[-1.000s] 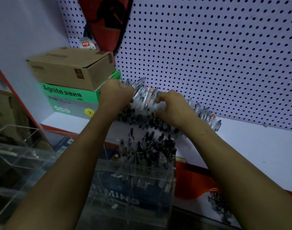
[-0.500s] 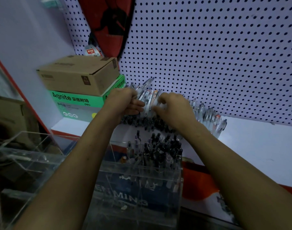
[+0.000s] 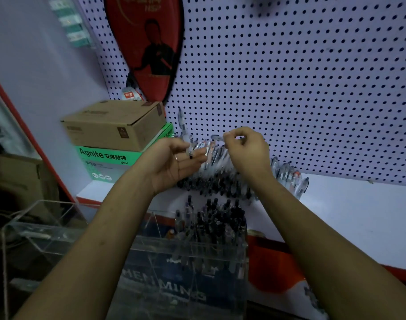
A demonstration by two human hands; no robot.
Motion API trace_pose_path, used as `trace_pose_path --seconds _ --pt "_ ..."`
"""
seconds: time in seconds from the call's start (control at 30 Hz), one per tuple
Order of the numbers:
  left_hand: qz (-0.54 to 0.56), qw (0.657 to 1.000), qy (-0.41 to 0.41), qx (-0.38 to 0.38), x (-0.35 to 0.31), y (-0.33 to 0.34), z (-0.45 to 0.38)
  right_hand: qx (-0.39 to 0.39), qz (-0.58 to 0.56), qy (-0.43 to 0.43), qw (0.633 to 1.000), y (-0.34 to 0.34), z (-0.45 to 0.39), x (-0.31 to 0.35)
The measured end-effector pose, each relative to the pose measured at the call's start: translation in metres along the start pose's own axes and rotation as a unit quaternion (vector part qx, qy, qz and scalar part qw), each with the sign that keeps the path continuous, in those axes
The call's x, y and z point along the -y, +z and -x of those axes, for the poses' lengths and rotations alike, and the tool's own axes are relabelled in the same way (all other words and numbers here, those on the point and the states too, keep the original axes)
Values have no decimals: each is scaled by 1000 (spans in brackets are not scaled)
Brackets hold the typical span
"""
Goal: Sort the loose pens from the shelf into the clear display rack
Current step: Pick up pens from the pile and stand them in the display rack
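Note:
A row of loose pens leans against the pegboard on the white shelf, partly hidden behind my hands. My left hand is turned palm up above the row and holds one clear pen between thumb and fingers, its top pointing up. My right hand hovers over the row with curled fingers, and its thumb and forefinger pinch the end of another pen. Below my hands, the clear display rack stands in front of the shelf with several dark-tipped pens upright in its right compartment.
A brown cardboard box sits on a green Agnite box at the shelf's left end. A red racket cover hangs on the pegboard. A second clear acrylic case stands at the lower left.
Both hands have lifted off the pen pile. The left hand has turned palm up with a pen in it, and the right hand has risen, pinching a pen end. The view has tilted upward.

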State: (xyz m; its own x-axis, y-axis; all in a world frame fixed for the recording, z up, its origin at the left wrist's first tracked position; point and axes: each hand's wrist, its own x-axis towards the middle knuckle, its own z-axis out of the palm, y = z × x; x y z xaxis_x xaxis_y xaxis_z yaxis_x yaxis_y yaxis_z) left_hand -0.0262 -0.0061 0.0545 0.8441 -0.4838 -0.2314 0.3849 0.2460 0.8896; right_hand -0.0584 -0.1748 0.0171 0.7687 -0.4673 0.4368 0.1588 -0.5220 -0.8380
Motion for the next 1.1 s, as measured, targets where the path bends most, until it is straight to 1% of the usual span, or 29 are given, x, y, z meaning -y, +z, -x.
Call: trace_pose_path --seconds 0.1,0.17,0.23,0.3,0.33,0.37,0.4,0.43,0.5,0.53,0.6,0.67,0.73,0.87,0.97,1.1 --pt "-87 995 21 -50 -2 -6 9 -26 -87 74 993 -4 1 18" --pt "-128 988 32 -86 -3 -10 16 -5 -191 154 969 -7 2 32" --pt "-156 981 45 -102 -4 -13 24 47 -271 235 932 -8 5 42" --pt "-192 973 66 -112 -3 -14 34 118 -340 309 881 -6 10 49" --pt "-213 967 80 -119 -2 -15 39 159 -369 334 853 -5 13 52" --pt "-232 960 91 -128 -1 -15 45 196 -382 352 832 -3 16 53" --pt "-252 953 98 -136 2 -18 51 223 -380 361 822 -3 20 55" --pt "-270 947 102 -141 6 -20 57 245 -367 363 821 -2 23 57" --pt "-283 942 100 -147 16 -28 69 283 -333 343 831 -1 29 61" --pt "-280 942 100 -152 21 -33 76 300 -308 324 843 0 32 64" --pt "-297 933 117 -167 32 -42 88 308 -231 276 881 4 36 67" --pt "-359 903 159 -175 45 -49 96 288 -158 219 919 6 39 68" --pt "-406 878 188 -170 56 -56 101 288 -111 156 938 8 42 69" --pt "-465 849 201 -152 63 -63 104 317 -60 68 944 10 50 71" --pt "-488 830 219 -159 60 -62 103 321 0 11 947 14 55 70" --pt "-480 833 225 -157 59 -61 102 335 77 -52 938 19 59 69"
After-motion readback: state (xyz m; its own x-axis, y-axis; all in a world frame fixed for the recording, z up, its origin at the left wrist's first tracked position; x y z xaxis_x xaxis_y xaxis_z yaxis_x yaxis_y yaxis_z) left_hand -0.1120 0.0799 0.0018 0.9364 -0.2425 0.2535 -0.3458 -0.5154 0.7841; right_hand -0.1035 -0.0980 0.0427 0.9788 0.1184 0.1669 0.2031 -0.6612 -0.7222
